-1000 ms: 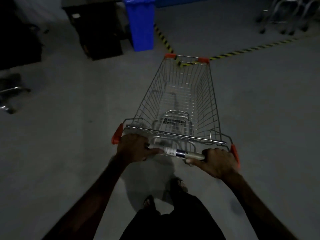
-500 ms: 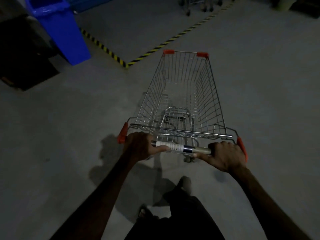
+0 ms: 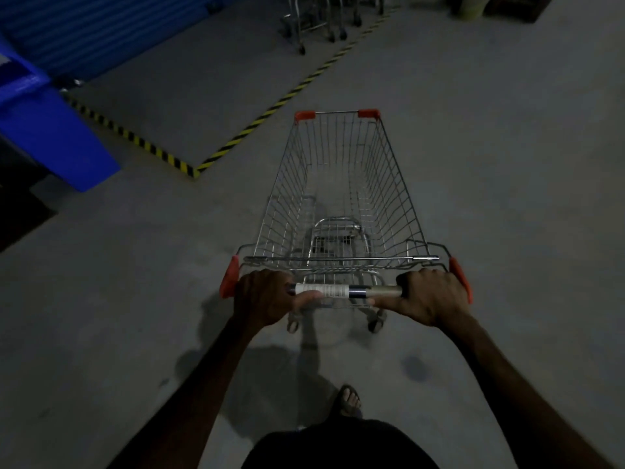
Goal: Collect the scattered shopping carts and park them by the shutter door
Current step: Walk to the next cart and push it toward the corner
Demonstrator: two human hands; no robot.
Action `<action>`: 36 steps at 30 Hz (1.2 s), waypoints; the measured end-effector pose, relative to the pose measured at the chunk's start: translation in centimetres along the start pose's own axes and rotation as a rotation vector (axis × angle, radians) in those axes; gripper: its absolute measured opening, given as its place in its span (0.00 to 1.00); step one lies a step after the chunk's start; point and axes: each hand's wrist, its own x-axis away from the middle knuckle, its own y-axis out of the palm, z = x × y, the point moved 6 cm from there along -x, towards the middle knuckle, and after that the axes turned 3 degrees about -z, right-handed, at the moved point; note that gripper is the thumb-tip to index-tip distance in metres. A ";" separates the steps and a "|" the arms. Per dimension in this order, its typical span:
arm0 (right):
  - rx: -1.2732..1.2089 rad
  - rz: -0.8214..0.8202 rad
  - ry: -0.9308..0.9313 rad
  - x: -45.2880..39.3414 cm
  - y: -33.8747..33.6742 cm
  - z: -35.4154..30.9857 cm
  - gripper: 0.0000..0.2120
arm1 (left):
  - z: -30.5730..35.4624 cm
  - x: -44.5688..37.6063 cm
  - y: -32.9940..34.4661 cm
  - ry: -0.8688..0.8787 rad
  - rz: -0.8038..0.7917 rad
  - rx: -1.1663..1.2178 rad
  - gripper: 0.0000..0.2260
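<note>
At the near end of a dim concrete floor (image 3: 101, 333), you stand behind the empty silver wire shopping cart with orange corner caps (image 3: 341, 198), one sandalled foot (image 3: 349, 399) stepping forward beneath it. Your left hand (image 3: 262, 297) and right hand (image 3: 431, 296) have their fingers curled tight over the grey push bar with a white label (image 3: 341, 291), one hand at each end, thumbs lying inward along the bar. Over the last second the view has swung right: the blue plastic bin (image 3: 50, 143), which stood ahead and left of the cart's nose, now sits well off to the left, and the corner of the yellow-and-black floor tape (image 3: 194, 170) has slid from the cart's front to its left side. That reads as a turn toward the far end, where a blue corrugated shutter door (image 3: 101, 32) has come into view at upper left. The cart's long axis runs straight away from you, nose pointing up the floor, just right of the tape line. Beyond it, inside the taped zone, a cluster of parked metal carts (image 3: 314, 22) waits, probably your destination, still well apart.
</note>
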 end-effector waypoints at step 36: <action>-0.090 0.037 0.097 -43.1 -14.6 4.8 0.44 | -13.3 -48.2 -2.8 0.112 -0.007 -0.019 0.40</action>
